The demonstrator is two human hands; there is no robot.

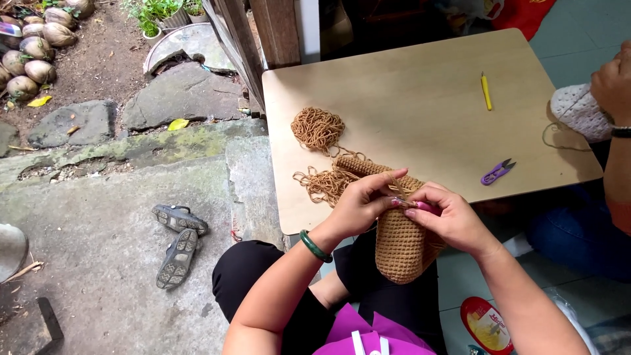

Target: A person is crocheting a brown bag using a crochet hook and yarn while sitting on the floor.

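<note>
- Left hand [360, 205]: lower centre of the frame, fingers curled and pinching the upper edge of the tan crocheted piece [399, 236]; green bangle [315, 246] on the wrist; forearm enters from the bottom, angled up and to the right.
- Right hand [449, 217]: just right of the left hand, fingertips nearly touching it; thumb and forefinger pressed together on a pink-handled crochet hook [420, 206], whose tip points left toward the left hand's fingers; forearm runs in from the lower right.
- Tan crocheted piece: a tube-like pouch, long axis running from upper left on the table edge down and to the right, its closed end hanging below both hands over the lap. Both hands meet at its upper rim; neither is clearly nearer.
- Loose tan yarn [318, 129]: a heap on the wooden table [407, 85], up and left of the hands, with a second tangle trailing to the piece.
- Yellow crochet hook [486, 91]: upper right of the table, well apart from the hands.
- Purple thread snips [497, 172]: right part of the table, near the front edge.
- Another person's hand [612, 82]: right edge of the frame, on a white crocheted item [578, 112].
- Pair of dark sandals [177, 243]: on the concrete, lower left.
</note>
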